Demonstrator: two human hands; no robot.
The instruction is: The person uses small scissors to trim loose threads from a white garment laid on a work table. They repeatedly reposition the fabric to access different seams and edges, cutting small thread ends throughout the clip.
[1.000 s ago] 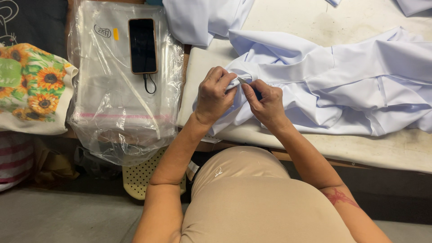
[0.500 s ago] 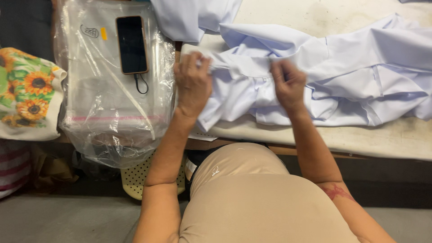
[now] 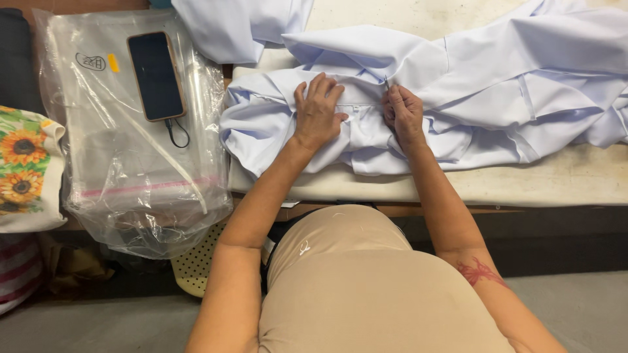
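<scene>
A pale blue garment [image 3: 497,85] lies bunched across the padded white table [image 3: 562,183]. My left hand [image 3: 318,112] presses down on a fold of it, fingers curled into the cloth. A little to the right, my right hand [image 3: 405,116] rests on the same fold, pinching a thin metal tool [image 3: 386,82] whose tip points up at a seam. The two hands sit close together, about a hand's width apart. Most of the tool is hidden inside my fingers.
Left of the table, a stack of clear plastic bags [image 3: 131,163] carries a dark phone [image 3: 156,76] with a cable. A sunflower-print bag [image 3: 26,163] lies at the far left. A yellow perforated stool [image 3: 196,261] stands below, and more pale cloth [image 3: 242,26] lies at the back.
My hands spread the garment apart, then came down together onto a fold near the table's front edge. The view shifted slightly to the right.
</scene>
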